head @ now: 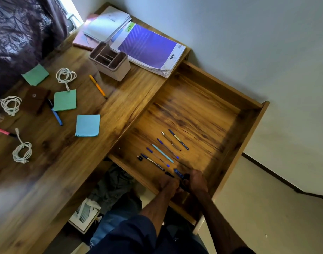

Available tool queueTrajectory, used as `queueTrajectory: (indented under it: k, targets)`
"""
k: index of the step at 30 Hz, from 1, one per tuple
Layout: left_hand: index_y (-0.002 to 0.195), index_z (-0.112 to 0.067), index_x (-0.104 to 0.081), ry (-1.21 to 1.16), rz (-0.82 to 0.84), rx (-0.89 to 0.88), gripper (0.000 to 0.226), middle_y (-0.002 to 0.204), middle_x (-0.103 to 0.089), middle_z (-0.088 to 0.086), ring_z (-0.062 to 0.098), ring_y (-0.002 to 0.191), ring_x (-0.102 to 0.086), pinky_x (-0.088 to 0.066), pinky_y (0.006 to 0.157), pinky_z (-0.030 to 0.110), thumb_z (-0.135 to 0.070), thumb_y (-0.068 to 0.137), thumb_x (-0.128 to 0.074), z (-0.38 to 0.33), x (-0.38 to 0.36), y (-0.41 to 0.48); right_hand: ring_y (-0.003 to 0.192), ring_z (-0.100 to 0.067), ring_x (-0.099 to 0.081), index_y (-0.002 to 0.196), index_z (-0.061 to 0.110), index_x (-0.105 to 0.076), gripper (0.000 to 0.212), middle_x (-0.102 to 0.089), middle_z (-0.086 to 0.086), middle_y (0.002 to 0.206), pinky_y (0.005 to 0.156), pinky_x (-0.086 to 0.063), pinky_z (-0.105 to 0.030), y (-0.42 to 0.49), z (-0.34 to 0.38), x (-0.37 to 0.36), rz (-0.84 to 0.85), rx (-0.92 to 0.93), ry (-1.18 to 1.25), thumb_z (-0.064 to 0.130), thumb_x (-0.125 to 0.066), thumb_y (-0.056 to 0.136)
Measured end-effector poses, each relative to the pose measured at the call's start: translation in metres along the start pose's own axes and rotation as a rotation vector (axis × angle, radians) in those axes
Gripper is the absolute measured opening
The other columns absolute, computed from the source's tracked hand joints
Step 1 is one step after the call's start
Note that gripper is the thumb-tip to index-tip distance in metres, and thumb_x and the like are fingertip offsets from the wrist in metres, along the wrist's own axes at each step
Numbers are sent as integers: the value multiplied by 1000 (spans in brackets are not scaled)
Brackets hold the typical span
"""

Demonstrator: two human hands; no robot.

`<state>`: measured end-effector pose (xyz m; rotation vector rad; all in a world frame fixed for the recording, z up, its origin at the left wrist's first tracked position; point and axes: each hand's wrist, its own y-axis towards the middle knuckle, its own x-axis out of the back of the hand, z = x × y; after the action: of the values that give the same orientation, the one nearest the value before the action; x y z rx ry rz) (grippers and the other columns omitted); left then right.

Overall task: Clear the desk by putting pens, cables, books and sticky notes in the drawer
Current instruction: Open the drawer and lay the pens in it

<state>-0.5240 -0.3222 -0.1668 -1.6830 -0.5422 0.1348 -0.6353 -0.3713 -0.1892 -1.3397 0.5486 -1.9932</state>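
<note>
A: Any risk from here?

B: Likely a roll or a scatter. In the near right corner of the open drawer (217, 83), left hand (170, 184) and right hand (197, 181) pressed close together, fingers curled round a small bunch (178, 173) of dark and blue pens (too blurred to tell which hand pinches which). Let go carelessly, could knock into the row (162, 153) of six or so pens laid side by side on the drawer floor, just beyond. Round, smooth barrels on slick board: easy to send rolling.

A: And on the desk (120, 107)?

B: Plenty left, all well apart from the drawer. Toward the left, three white coils: far cable (66, 75), left cable (10, 105), near cable (22, 152). Springy, apt to uncoil or snag on the drawer wall. Among them, square stacks of thin notes: far green pad (35, 75), mid green pad (65, 100), blue pad (87, 125), one corner lifting. Also a yellow pen (98, 86), blue pen (57, 117) and pink pen (1, 130). At the far end, a glossy purple book (147, 46), corner at the desk edge just above the drawer, beside a spiral pad (105, 24).

A: Materials?

B: Wood-grain board throughout, warm brown, hard, smooth. Boxy plastic organiser (110, 61) with dividers. Soft brown pouch (35, 99) with a snap.
</note>
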Motion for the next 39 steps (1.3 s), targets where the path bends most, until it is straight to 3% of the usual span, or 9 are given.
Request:
queueTrajectory:
  k: [5,10,15,18,22,29,34,36,39]
  targets:
    - [97,-6,-67,44,-28,35,21,86,-74,12,21,53,-71,-54,43,26,-26,91,-74,5,-3,11,81,-3,-64,101,34,-65,10,-66,12,90,75,-59,-27,4,-3,-3,15,43,-93,31,-66,91]
    - [96,-9,-64,155,-99,-36,13,89,-71,11,26,64,-74,-60,48,32,-21,94,-70,2,0,3,86,-7,-64,100,31,-63,6,-65,9,94,79,-59,-30,1,-1,-4,9,59,-146,30,-60,95]
    - [101,-4,-63,192,-123,-48,17,97,-72,13,24,64,-73,-57,40,29,-21,99,-62,2,9,6,92,-12,-63,106,26,-63,12,-65,3,102,82,-59,-34,-3,-1,-7,-14,61,-133,29,-59,96]
    - [111,-6,-63,280,-81,-191,24,111,-72,11,22,83,-73,-61,56,29,-23,94,-66,4,15,3,90,-13,-65,104,24,-66,11,-67,2,97,80,-58,-32,-11,9,6,-39,60,-44,27,-60,95]
    - [96,-23,-63,421,-117,-385,27,93,-73,0,20,80,-74,-64,73,39,-42,81,-74,1,35,12,92,-16,-64,109,15,-71,18,-70,-4,103,79,-54,-29,-22,35,28,-188,123,61,16,-63,93]
    - [81,-12,-70,487,-232,-658,16,73,-70,1,8,63,-69,-63,63,31,-24,91,-67,-28,128,-50,88,-15,-66,101,15,-76,17,-72,-2,98,78,-57,-34,-39,128,41,-388,315,178,11,-65,88]
    - [81,-14,-75,379,-324,-829,19,72,-73,-4,5,63,-69,-62,63,29,-28,91,-67,-36,210,-80,80,-7,-63,98,19,-74,16,-71,3,94,76,-55,-28,-45,208,29,-382,542,196,13,-70,85]
    - [81,-17,-76,356,-398,-831,19,73,-72,-5,6,67,-68,-55,63,23,-32,90,-67,-38,245,-91,79,-12,-66,97,16,-75,16,-72,0,93,75,-56,-31,-48,245,22,-367,623,175,11,-70,82]
    - [75,-13,-75,302,-526,-811,23,71,-72,0,13,67,-68,-50,62,29,-32,86,-69,-38,298,-98,76,-19,-68,91,13,-75,17,-74,-4,88,73,-55,-31,-53,296,8,-333,711,182,8,-71,76]
